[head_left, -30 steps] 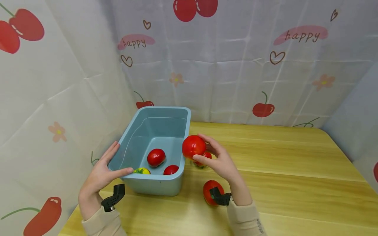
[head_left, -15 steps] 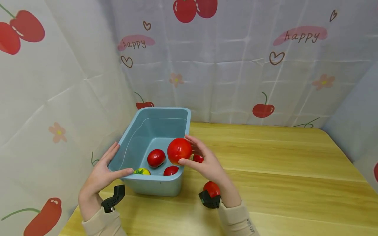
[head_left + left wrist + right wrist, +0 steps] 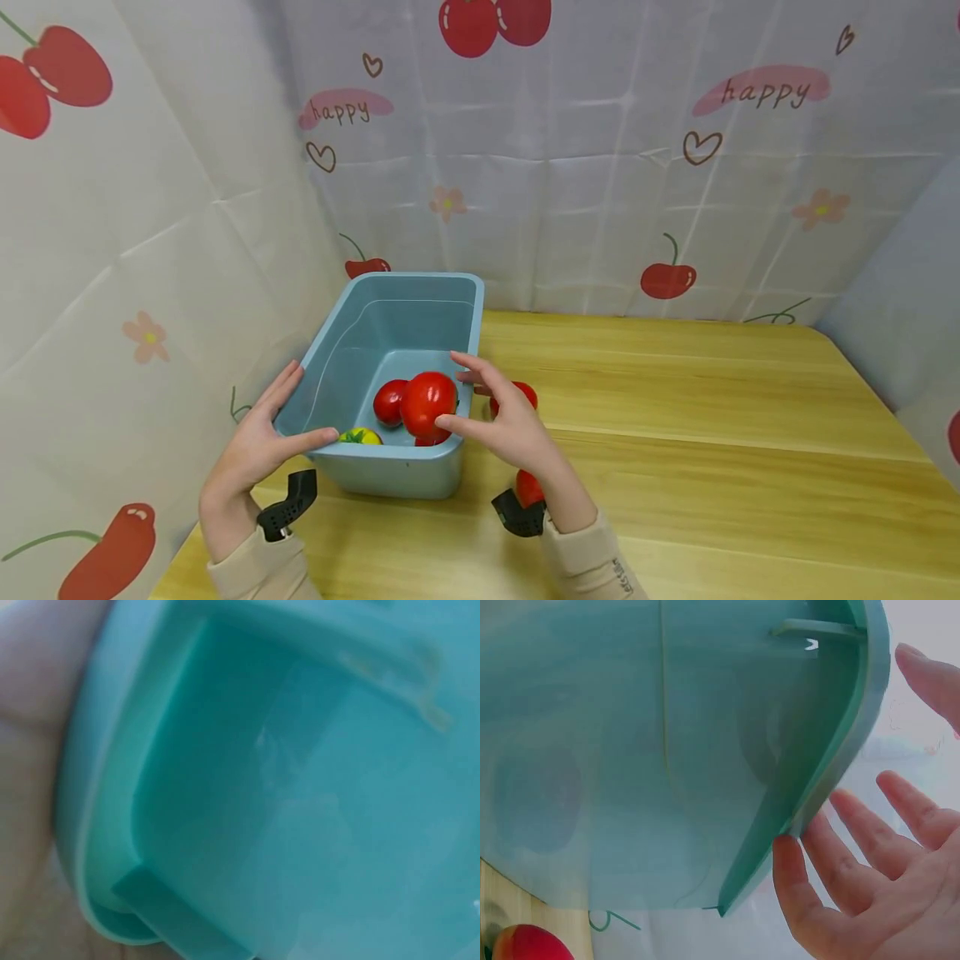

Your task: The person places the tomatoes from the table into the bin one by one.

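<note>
My left hand (image 3: 258, 433) holds the near left corner of a light blue plastic bin (image 3: 382, 467), thumb along the near rim and fingers at the left rim. A glossy red tomato (image 3: 429, 398) with a bit of green is at the bin's near right, apparently free of my right hand (image 3: 502, 421). That hand spreads its fingers at the right rim; in the right wrist view its fingers (image 3: 847, 870) hold nothing. Inside the bin are another red tomato (image 3: 388, 403), a yellow fruit with green leaves (image 3: 360, 436) and a mostly hidden red one (image 3: 429, 442).
On the wooden table (image 3: 712, 467), right of the bin, lies a red fruit (image 3: 527, 395) partly behind my right hand. Another red fruit (image 3: 528, 488) sits nearer, half covered by my right wrist and its camera mount (image 3: 519, 513). A printed curtain (image 3: 570, 225) closes the back.
My right hand has carried the tomato leftward over the bin's right rim and let it go; the tomato is now lower, among the others. My left hand has stayed on the bin.
</note>
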Action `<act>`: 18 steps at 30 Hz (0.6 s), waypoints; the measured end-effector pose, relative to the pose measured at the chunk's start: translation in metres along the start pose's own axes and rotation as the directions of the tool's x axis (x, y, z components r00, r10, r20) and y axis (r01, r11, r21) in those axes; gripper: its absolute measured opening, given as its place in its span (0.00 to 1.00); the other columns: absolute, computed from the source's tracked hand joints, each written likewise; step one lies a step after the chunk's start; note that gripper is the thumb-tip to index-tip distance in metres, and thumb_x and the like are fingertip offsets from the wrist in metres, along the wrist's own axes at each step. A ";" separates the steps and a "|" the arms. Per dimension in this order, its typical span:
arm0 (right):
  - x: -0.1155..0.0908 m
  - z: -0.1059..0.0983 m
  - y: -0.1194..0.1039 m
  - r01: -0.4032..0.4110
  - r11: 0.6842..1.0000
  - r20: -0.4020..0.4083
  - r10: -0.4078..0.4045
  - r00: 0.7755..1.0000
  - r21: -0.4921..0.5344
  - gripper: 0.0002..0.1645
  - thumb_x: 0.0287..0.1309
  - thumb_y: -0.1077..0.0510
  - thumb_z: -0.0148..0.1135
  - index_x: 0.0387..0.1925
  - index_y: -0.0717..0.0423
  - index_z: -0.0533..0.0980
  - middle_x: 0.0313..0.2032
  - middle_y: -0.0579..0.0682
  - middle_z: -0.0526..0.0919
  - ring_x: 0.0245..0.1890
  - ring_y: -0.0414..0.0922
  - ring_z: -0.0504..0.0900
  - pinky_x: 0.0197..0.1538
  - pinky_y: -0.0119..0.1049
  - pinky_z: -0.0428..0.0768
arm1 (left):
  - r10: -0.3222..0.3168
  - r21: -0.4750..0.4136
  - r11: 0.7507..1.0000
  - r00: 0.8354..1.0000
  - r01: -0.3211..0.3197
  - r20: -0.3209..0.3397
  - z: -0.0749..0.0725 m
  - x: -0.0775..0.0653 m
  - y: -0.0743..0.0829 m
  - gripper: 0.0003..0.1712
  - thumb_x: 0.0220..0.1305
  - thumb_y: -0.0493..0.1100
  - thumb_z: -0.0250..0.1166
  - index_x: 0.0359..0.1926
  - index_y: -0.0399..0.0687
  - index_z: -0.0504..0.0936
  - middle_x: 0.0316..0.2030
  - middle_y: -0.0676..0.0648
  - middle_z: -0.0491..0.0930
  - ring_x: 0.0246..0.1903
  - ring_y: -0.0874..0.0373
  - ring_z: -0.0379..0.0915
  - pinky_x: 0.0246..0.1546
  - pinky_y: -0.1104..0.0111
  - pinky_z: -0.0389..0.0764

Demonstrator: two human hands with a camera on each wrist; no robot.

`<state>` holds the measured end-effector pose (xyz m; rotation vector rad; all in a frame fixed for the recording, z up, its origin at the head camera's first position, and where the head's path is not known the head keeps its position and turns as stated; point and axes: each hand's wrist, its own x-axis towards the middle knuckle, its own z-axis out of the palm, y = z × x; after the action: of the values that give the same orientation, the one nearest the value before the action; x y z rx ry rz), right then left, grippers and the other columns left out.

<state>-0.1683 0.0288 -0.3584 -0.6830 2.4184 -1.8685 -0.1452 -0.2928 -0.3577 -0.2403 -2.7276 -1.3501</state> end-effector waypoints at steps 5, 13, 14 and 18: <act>-0.005 -0.005 0.004 0.033 0.999 -0.003 -0.033 0.999 0.033 0.40 0.48 0.51 0.72 0.63 0.33 0.66 0.58 0.39 0.71 0.56 0.46 0.71 0.54 0.47 0.72 | 0.008 -0.003 1.000 1.000 -0.008 -0.003 0.000 0.000 -0.002 0.56 0.50 0.45 0.73 0.73 0.46 0.48 0.73 0.53 0.41 0.69 0.41 0.36 0.56 0.33 0.50; -0.018 -0.022 0.018 0.110 0.994 0.010 -0.110 0.994 -0.028 0.38 0.48 0.52 0.72 0.62 0.43 0.68 0.58 0.43 0.72 0.56 0.40 0.71 0.58 0.48 0.71 | 0.016 0.001 1.000 1.000 -0.016 -0.007 0.002 0.000 -0.004 0.56 0.50 0.47 0.73 0.73 0.45 0.48 0.73 0.53 0.41 0.69 0.41 0.37 0.56 0.33 0.50; -0.020 -0.025 0.020 0.110 0.993 0.017 -0.109 0.994 -0.039 0.37 0.48 0.52 0.73 0.61 0.45 0.69 0.57 0.43 0.73 0.55 0.40 0.72 0.58 0.48 0.70 | 0.019 0.002 1.000 1.000 -0.019 -0.007 0.002 0.000 -0.004 0.56 0.51 0.47 0.73 0.73 0.45 0.48 0.73 0.53 0.41 0.69 0.41 0.37 0.56 0.33 0.50; -0.025 -0.035 0.030 0.098 0.992 0.050 -0.094 0.994 -0.084 0.35 0.48 0.52 0.72 0.59 0.43 0.71 0.54 0.40 0.75 0.54 0.44 0.73 0.58 0.49 0.70 | 0.026 -0.005 1.000 1.000 -0.026 -0.008 0.002 0.000 -0.004 0.56 0.51 0.46 0.73 0.73 0.46 0.48 0.73 0.54 0.41 0.69 0.41 0.36 0.56 0.33 0.50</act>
<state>-0.1654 0.0749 -0.3828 -0.8515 2.4922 -1.7682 -0.1460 -0.2940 -0.3619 -0.2691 -2.7051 -1.3481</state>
